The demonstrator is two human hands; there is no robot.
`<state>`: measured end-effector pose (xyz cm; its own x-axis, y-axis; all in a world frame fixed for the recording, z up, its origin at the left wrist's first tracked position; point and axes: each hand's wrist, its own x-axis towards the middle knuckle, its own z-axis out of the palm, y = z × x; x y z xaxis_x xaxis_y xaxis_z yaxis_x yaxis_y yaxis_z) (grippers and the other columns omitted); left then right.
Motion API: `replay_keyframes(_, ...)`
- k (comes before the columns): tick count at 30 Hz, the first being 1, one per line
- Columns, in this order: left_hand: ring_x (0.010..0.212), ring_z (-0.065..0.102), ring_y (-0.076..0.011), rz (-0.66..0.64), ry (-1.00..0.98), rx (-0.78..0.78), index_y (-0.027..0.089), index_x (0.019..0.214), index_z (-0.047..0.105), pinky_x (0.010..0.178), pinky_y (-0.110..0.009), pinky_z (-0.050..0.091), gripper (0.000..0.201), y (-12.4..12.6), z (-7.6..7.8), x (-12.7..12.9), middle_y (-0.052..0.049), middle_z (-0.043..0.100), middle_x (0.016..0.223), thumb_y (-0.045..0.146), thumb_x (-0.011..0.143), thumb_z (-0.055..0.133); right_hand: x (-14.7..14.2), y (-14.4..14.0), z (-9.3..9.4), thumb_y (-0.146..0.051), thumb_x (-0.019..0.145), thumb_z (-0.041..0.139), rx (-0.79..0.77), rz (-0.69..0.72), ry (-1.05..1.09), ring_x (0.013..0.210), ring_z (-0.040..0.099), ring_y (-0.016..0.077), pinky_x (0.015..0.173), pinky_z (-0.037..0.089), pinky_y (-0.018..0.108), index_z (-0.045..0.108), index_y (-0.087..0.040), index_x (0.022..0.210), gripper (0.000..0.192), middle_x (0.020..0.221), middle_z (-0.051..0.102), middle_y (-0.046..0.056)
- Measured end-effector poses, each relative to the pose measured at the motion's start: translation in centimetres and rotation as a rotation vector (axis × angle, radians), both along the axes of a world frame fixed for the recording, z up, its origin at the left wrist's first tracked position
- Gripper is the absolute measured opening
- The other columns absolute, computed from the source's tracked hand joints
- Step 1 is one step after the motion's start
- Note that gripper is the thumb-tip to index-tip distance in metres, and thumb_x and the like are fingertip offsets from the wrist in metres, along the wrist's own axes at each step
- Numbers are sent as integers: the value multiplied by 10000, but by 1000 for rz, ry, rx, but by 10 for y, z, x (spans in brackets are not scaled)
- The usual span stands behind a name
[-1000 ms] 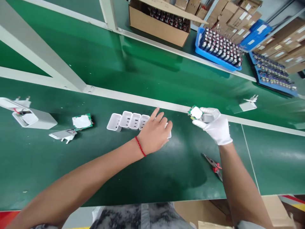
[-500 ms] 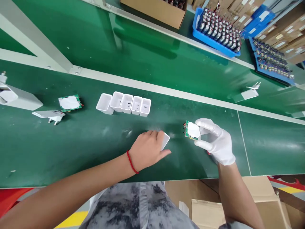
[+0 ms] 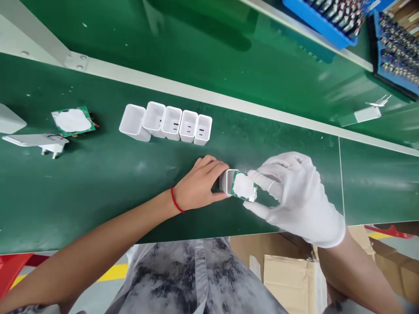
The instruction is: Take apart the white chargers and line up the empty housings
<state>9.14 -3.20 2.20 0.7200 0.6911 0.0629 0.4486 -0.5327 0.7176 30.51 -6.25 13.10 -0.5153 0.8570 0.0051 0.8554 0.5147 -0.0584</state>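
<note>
My bare left hand, with a red bracelet at the wrist, grips a white plastic charger housing whose open end faces right. In my gloved right hand, a green circuit board with a white pad is pinched between thumb and fingers. The board's left edge lies at the mouth of the housing; how far inside it reaches I cannot tell. Several open white housings stand in a row beyond my left hand.
Another padded circuit board lies at the left, beside a white cover with plug pins. A larger white case is cut off at the left edge. On the shelf sit a blue tray of parts and a white plug piece.
My right hand has brought the circuit board left to the housing's mouth. My left hand has turned the housing to face it. The view has shifted closer.
</note>
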Motion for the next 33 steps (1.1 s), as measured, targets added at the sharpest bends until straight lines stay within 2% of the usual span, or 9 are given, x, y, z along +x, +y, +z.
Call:
replay_keyframes(3,1116,512,-293,-7,-23,25,152,1191,524,910,-418,418,490,-1,-3,-1,-112,639,1193,407,821,720,-7,10,5,-443,721,705,-40,95,-134,840,578,251,809,391,430,670,-232,857,253,846,691,45)
replay_keyframes(7,1115,513,-293,-18,-41,50,142,1210,527,891,-409,409,495,-1,-6,-2,-114,646,1198,405,833,710,-12,20,12,-416,745,692,-48,231,-202,848,582,278,794,397,458,670,-221,815,208,811,678,57)
replay_keyframes(11,1118,511,-292,-22,-48,63,142,1229,530,889,-415,408,471,-1,-8,-3,-113,648,1212,379,853,687,-19,26,14,-395,763,679,-68,275,-278,867,579,294,782,417,475,662,-201,831,207,871,685,83)
replay_keyframes(15,1098,517,-291,-21,-56,71,135,1229,531,870,-408,413,491,-1,-8,-4,-116,655,1198,372,838,710,-27,30,12,-408,744,660,-55,321,-291,831,564,304,742,417,470,634,-181,784,232,800,659,111)
replay_keyframes(22,1075,520,-291,-18,-91,96,116,1244,522,860,-408,420,522,0,-10,-4,-119,660,1194,357,830,729,-30,34,7,-446,760,646,-86,326,-332,862,551,317,781,415,487,597,-197,765,255,788,616,103)
replay_keyframes(28,1054,520,-293,-6,-125,117,99,1221,529,854,-416,429,527,0,-10,-3,-117,672,1171,313,799,760,-37,33,10,-347,768,656,-152,321,-426,787,526,301,704,401,473,559,-218,784,162,738,525,67)
replay_keyframes(31,1050,517,-294,0,-135,123,99,1210,530,862,-420,432,495,0,-11,-3,-114,673,1167,285,806,749,-41,31,12,-267,738,647,-107,337,-475,698,478,271,652,388,452,508,-216,697,155,670,443,54)
replay_keyframes(33,1048,513,-292,-1,-137,130,98,1211,525,869,-421,434,474,0,-11,-3,-116,670,1167,271,821,730,-45,30,10,-248,711,655,-88,341,-476,683,465,265,648,395,459,525,-207,699,137,664,435,60)
